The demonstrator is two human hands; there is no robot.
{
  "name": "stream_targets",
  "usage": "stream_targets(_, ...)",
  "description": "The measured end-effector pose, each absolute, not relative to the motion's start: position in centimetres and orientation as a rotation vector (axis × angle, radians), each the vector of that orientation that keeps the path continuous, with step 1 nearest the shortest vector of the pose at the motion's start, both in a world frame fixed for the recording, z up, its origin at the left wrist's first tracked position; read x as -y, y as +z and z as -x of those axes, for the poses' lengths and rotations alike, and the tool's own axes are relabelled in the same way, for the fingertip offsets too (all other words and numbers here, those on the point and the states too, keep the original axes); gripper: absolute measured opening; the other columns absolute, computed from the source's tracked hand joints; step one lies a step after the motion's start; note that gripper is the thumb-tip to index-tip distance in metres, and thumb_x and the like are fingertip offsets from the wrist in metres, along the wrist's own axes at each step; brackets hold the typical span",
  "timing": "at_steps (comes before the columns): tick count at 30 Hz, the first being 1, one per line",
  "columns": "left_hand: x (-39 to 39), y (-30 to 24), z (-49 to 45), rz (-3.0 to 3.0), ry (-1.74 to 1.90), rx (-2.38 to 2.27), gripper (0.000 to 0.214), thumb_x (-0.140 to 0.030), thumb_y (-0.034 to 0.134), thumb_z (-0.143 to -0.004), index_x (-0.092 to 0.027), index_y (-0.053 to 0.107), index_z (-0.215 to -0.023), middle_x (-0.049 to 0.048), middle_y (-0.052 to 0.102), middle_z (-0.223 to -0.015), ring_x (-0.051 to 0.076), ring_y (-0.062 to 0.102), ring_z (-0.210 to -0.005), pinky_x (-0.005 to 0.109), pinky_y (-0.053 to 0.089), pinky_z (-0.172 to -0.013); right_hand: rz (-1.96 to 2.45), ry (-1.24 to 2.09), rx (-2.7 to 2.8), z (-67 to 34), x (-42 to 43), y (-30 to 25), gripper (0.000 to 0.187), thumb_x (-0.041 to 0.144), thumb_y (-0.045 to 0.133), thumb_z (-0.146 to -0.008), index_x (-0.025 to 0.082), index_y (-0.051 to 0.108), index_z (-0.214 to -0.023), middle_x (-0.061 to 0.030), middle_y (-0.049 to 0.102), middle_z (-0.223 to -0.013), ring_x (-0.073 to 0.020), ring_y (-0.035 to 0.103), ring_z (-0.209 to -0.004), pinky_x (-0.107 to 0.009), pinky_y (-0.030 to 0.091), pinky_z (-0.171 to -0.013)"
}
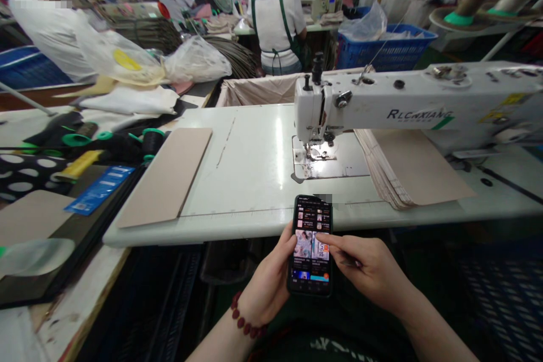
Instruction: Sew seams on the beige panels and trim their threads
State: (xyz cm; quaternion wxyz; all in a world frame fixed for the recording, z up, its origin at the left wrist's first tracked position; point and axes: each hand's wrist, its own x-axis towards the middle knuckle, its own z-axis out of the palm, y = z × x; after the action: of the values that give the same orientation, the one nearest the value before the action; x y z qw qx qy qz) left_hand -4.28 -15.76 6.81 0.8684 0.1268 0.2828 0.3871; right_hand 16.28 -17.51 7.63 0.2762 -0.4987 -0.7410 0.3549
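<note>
Sewing-factory benches are spread across the view. Nearest the camera, a smartphone (311, 246) is held just above the front edge of a pale worktop (250, 181), with a picture-filled page shown on its screen. It is gripped by the left hand (271, 277), whose fingers (291, 243) are closed around its side; a red beaded bracelet (248, 315) is worn on that wrist. The right hand (365, 268) is held half open, with its index fingertip (321, 237) laid on the screen. Farther off, a cardboard sheet (165, 175) is laid on the worktop, left of a white sewing machine (382, 96). Beyond it, a blue plastic crate (384, 48) is seen near a co-worker (274, 28) in a green apron (254, 8).
</note>
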Motion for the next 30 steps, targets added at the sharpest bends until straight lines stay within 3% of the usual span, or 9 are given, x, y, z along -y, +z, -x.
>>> stream_targets(5, 15.7, 7.0, 4.2, -0.293, 0.788, -0.590, 0.051, -0.031, 0.046, -0.099, -0.030, 0.032, -0.148, 0.0081, 0.055, -0.136, 0.030, 0.051, -0.124, 0.046, 0.032, -0.108, 1.218, 1.073, 2.087, -16.0, 17.8, 8.4, 0.019, 0.025, 0.051, -0.092, 0.023, 0.069, -0.098, 0.0016, 0.062, -0.072, -0.0109, 0.053, -0.062, -0.024, 0.036, -0.060)
stream_targets(14, 15.8, 6.9, 4.0, -0.311, 0.826, -0.598, 0.048, -0.028, 0.043, -0.100, -0.027, 0.035, -0.147, 0.0081, 0.053, -0.137, 0.029, 0.047, -0.128, 0.046, 0.031, -0.109, 1.334, 0.810, 2.063, -16.3, 18.3, 7.8, 0.034, 0.027, 0.051, -0.093, 0.025, 0.057, -0.126, -0.0012, 0.065, -0.082, -0.0127, 0.056, -0.066, -0.025, 0.037, -0.061)
stream_targets(23, 16.1, 6.1, 4.3, -0.252, 0.819, -0.611, 0.050, -0.028, 0.045, -0.099, -0.031, 0.033, -0.147, 0.0056, 0.054, -0.137, 0.027, 0.047, -0.129, 0.044, 0.030, -0.110, 1.395, 0.689, 2.327, -14.4, 17.9, 7.6, 0.055, 0.023, 0.054, -0.088, 0.030, 0.041, -0.141, -0.0027, 0.068, -0.097, -0.0197, 0.062, -0.080, -0.030, 0.039, -0.065)
stream_targets(30, 16.0, 6.2, 4.4, -0.292, 0.830, -0.603, 0.050, -0.027, 0.047, -0.098, -0.030, 0.036, -0.146, 0.0054, 0.054, -0.138, 0.026, 0.045, -0.131, 0.042, 0.029, -0.111, 1.304, 0.757, 2.258, -14.8, 18.3, 7.5, 0.043, 0.026, 0.048, -0.093, 0.028, 0.047, -0.136, -0.0025, 0.068, -0.094, -0.0173, 0.061, -0.074, -0.029, 0.039, -0.064)
